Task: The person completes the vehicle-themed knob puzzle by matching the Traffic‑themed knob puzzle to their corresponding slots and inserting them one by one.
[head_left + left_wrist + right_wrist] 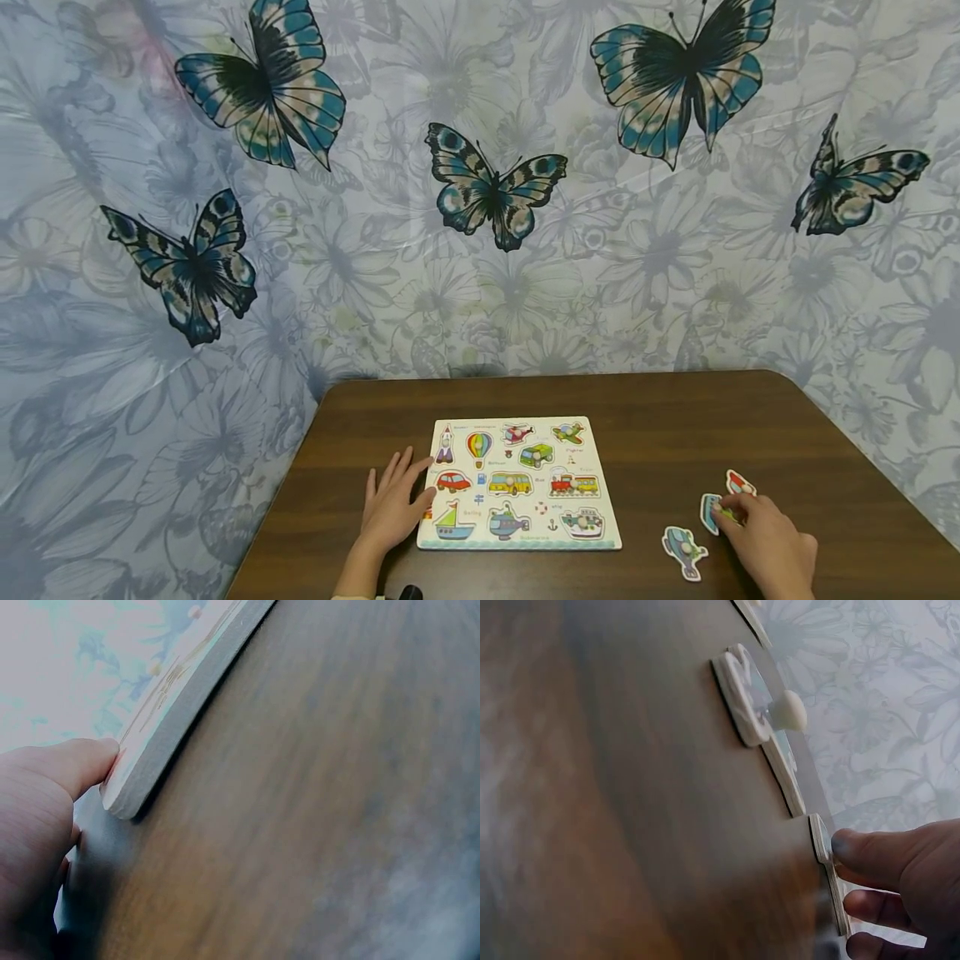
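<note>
A flat picture puzzle board (pixel 536 504) printed with vehicles lies on the table. My left hand (pixel 396 500) rests at its left edge, fingers spread, with the thumb touching the edge near the lower corner. In the left wrist view, the thumb (pixel 94 761) meets the board's side (pixel 172 720). Over at the right, my right hand (pixel 772 537) pinches a small puzzle piece (pixel 709 513) lying on the table; the fingers partly hide it. A red-topped piece (pixel 739 482) lies just beyond, and a grey-blue vehicle piece (pixel 684 552) sits nearer to me.
The brown wooden table (pixel 645 467) has rounded far corners. Behind it hangs a floral cloth (pixel 465 317) with large butterflies. A small black object (pixel 410 592) shows at the bottom edge. In the right wrist view, one piece has a pale round knob (pixel 789 712).
</note>
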